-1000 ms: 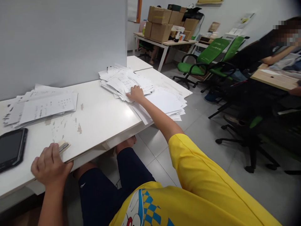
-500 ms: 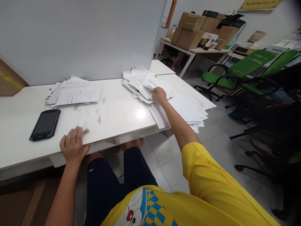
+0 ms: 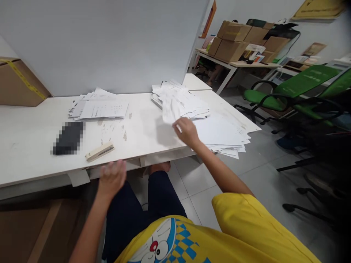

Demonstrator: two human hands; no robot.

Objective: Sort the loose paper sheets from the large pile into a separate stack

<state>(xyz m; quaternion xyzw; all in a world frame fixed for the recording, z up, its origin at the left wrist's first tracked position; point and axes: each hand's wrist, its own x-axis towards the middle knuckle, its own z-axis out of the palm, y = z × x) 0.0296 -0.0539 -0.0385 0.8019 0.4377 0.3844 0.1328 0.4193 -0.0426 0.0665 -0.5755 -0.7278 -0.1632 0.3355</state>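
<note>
"What has changed up front?"

"The left hand [image 3: 113, 177], fingers loosely extended, has left the stapler [image 3: 99, 152] for the counter [image 3: 144, 131]'s edge."

"Beyond?"

"The right hand [image 3: 188, 132], pinching a motion-blurred sheet [image 3: 169, 109], has drawn back beside the paper pile [image 3: 193, 103]."

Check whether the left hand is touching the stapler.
Apart. The head view shows a strip of bare white tabletop between the left hand, at the table's edge, and the stapler.
</note>
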